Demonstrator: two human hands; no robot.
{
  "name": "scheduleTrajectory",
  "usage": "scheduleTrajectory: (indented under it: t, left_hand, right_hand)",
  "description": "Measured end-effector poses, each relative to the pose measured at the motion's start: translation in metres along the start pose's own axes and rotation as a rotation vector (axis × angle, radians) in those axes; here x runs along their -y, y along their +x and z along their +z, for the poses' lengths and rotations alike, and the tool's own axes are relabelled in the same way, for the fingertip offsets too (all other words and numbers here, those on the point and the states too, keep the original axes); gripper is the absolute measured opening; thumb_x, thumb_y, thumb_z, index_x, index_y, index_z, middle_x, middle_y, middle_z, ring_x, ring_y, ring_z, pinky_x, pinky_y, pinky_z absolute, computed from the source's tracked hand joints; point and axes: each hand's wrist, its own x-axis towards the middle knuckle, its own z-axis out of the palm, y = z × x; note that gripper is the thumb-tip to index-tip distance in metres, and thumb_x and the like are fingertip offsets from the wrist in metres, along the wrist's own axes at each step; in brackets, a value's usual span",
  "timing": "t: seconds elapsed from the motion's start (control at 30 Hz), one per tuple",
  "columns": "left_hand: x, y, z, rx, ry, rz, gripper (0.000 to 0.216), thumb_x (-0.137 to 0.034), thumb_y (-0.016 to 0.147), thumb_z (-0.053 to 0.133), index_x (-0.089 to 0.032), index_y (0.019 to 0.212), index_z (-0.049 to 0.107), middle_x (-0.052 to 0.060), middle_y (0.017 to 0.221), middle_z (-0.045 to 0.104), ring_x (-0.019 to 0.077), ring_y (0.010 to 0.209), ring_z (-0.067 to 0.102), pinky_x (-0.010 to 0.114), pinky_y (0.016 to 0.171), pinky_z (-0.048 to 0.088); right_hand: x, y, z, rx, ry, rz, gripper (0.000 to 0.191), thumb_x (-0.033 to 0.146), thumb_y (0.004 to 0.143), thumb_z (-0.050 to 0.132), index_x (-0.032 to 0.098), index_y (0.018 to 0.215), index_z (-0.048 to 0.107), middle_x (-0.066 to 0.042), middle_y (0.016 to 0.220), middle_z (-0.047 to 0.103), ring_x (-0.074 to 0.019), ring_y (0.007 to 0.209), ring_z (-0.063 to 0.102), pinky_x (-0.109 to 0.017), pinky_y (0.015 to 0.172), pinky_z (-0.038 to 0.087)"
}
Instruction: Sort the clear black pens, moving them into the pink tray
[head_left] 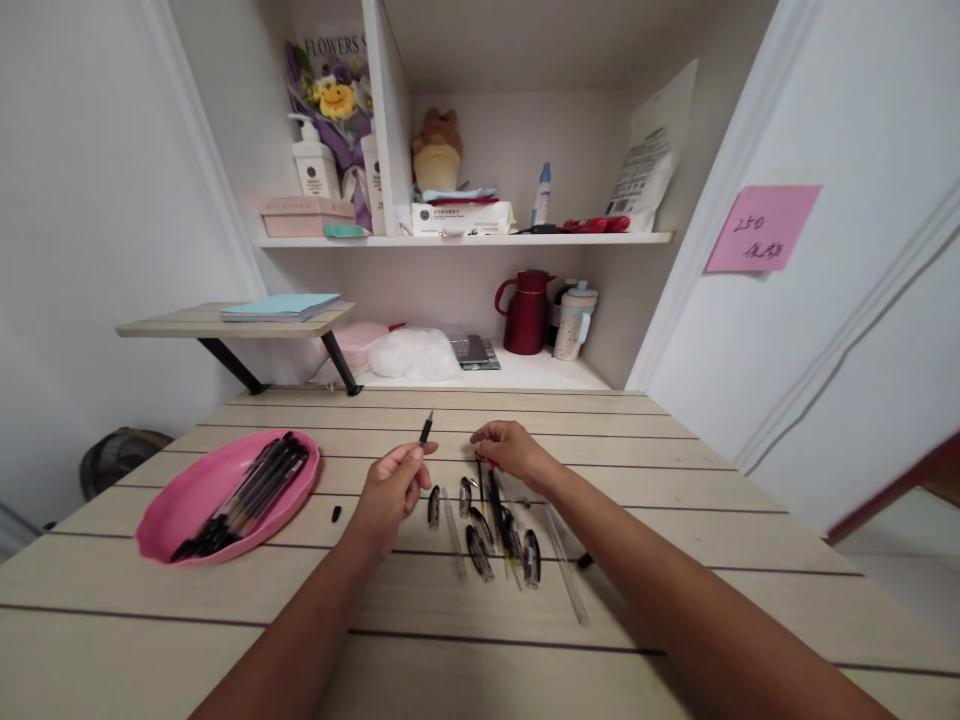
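My left hand (396, 487) is closed in a pinch on a pen's black tip section (426, 429), its metal point aimed up and away. To the right, my right hand (511, 452) hovers over loose pen parts with its fingers curled together; what they hold, if anything, is hidden or too small to name. Between and below the hands lie several clear-and-black pen caps (531, 560), clear pen barrels (567, 566) and dark thin parts. A small black piece (337, 514) lies alone left of my left hand.
A pink oval tray (159, 510) with several black pens (262, 490) sits at the left. Behind it stands a small raised shelf (176, 320) with a blue notebook (281, 306). A red jug (526, 312) and a cup (576, 322) stand in the rear cubby.
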Motion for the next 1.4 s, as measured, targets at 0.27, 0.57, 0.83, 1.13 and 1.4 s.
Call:
scheduleTrajectory:
  t: [0.27,0.57,0.83,1.13,1.4]
  left_hand:
    - [0.010,-0.007,0.015,0.132,0.162,-0.074,0.037,-0.040,0.073,0.051,-0.011,0.095,0.059,-0.002,0.054,0.053,0.0024,0.032,0.028,0.018,0.033,0.017]
    - [0.011,-0.016,0.024,0.181,0.223,-0.068,0.030,-0.041,0.073,0.051,-0.012,0.072,0.059,-0.002,0.051,0.051,0.0031,0.034,0.028,0.018,0.034,0.015]
    - [0.013,-0.015,0.025,0.186,0.242,-0.072,0.030,-0.040,0.074,0.050,-0.012,0.083,0.059,-0.002,0.051,0.051,0.0037,0.035,0.028,0.018,0.034,0.016]
    - [0.010,-0.016,0.027,0.191,0.239,-0.058,0.030,-0.041,0.074,0.050,-0.013,0.081,0.059,-0.003,0.050,0.051,0.0042,0.034,0.028,0.018,0.034,0.017]
    - [0.017,-0.016,0.025,0.198,0.261,-0.006,0.029,-0.041,0.074,0.050,-0.014,0.065,0.055,-0.003,0.048,0.047,0.0043,0.035,0.024,0.019,0.035,0.014]
  right_hand:
    - [0.012,-0.030,-0.020,-0.128,0.932,0.102,0.020,0.029,0.061,0.065,0.014,0.073,0.059,-0.001,0.067,0.062,-0.0034,0.044,0.046,-0.016,0.038,0.029]
    - [0.028,-0.039,-0.020,-0.230,0.943,0.023,0.024,0.030,0.055,0.068,0.014,0.072,0.062,0.001,0.059,0.056,-0.0044,0.042,0.042,-0.019,0.038,0.027]
    - [0.032,-0.044,-0.012,-0.155,0.849,0.008,0.022,0.029,0.057,0.066,0.014,0.072,0.063,0.004,0.054,0.054,-0.0046,0.041,0.042,-0.019,0.040,0.030]
    - [0.029,-0.048,-0.014,-0.027,0.884,0.013,0.024,0.028,0.058,0.066,0.014,0.077,0.065,0.002,0.060,0.057,-0.0044,0.043,0.042,-0.019,0.041,0.030]
    - [0.027,-0.047,-0.010,-0.026,0.789,0.022,0.024,0.035,0.061,0.065,0.014,0.071,0.060,0.005,0.052,0.051,-0.0052,0.042,0.042,-0.019,0.043,0.032]
